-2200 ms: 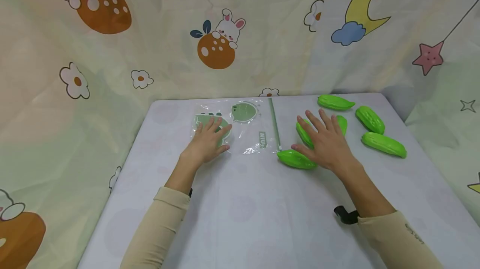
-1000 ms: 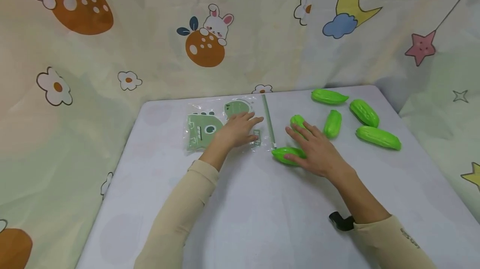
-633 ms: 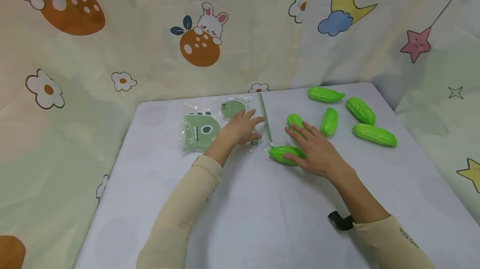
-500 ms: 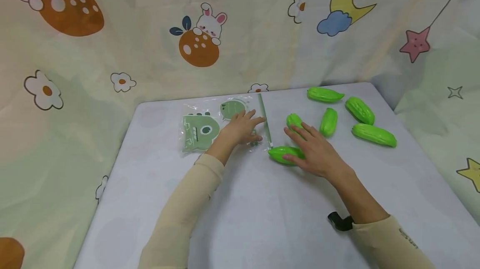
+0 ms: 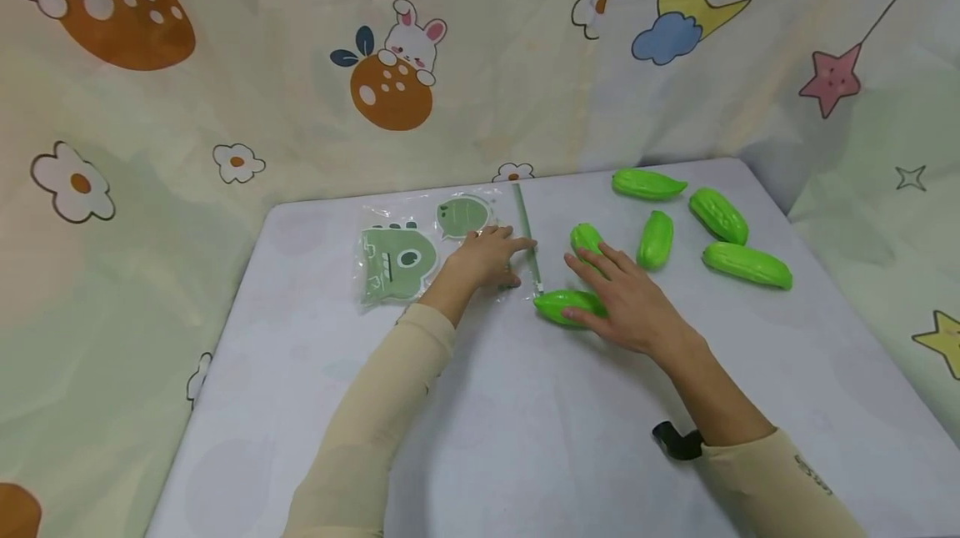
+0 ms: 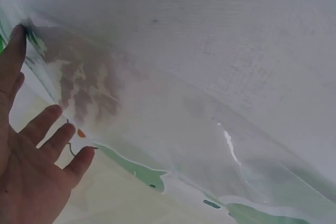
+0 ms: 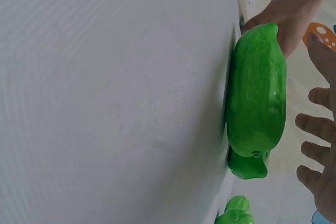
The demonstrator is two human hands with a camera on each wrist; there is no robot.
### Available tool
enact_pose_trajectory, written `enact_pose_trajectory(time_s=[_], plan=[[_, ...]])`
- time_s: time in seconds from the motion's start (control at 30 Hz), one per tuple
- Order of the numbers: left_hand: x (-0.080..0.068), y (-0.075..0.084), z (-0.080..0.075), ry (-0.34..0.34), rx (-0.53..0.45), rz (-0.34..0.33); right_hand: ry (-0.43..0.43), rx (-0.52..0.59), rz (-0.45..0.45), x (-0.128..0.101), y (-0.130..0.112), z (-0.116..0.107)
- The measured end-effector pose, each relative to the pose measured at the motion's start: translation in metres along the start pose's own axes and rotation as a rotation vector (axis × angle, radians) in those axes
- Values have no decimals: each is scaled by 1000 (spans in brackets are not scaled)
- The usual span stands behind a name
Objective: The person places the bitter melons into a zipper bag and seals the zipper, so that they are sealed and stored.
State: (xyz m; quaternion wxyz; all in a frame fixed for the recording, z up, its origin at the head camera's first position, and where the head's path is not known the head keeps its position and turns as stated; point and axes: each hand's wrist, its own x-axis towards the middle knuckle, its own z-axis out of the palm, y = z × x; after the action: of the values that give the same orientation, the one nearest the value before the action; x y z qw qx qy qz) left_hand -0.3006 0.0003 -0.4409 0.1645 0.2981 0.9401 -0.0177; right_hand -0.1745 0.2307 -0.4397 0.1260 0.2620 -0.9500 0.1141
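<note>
A clear plastic zip bag (image 5: 400, 263) with green dinosaur prints lies flat at the back of the table. My left hand (image 5: 486, 258) rests over its right part, fingers spread, fingertips at the green zip strip (image 5: 526, 225). In the left wrist view, the thumb tip meets the bag's edge. My right hand (image 5: 630, 300) hovers with fingers spread above a glossy, ridged green gourd (image 5: 558, 306), partly covering it. Its fingertips overlap a second gourd (image 5: 585, 236) behind. The right wrist view shows the hand's fingers (image 7: 315, 127) apart from the nearest gourd (image 7: 257, 93).
Several more green gourds lie at the back right, among them one upright-lying gourd (image 5: 656, 239) and one near the right edge (image 5: 747, 265). A cartoon-printed cloth (image 5: 300, 79) hangs behind the white table (image 5: 480, 438). A black strap (image 5: 677, 441) sits by the right wrist.
My left hand has moved right across the bag, from the large dinosaur print to the zip strip. My right hand has drawn slightly back toward the nearest gourd. The head view has shifted a little.
</note>
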Motion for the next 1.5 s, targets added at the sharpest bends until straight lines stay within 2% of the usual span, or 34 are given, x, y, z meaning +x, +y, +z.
enact_pose_trajectory(time_s=[0.27, 0.5, 0.83, 1.03, 1.5], plan=[[-3, 4, 1, -31, -19, 49, 0, -7, -4, 0, 0, 0], [-8, 4, 3, -46, -32, 34, -17, 2, 6, -1, 0, 0], [-19, -1, 3, -40, -14, 63, -20, 1, -3, 3, -3, 1], [-23, -3, 4, -5, -53, 56, -39, 11, -1, 5, -6, 2], [-20, -15, 19, 91, -91, 111, -51, 20, -10, 15, -13, 6]])
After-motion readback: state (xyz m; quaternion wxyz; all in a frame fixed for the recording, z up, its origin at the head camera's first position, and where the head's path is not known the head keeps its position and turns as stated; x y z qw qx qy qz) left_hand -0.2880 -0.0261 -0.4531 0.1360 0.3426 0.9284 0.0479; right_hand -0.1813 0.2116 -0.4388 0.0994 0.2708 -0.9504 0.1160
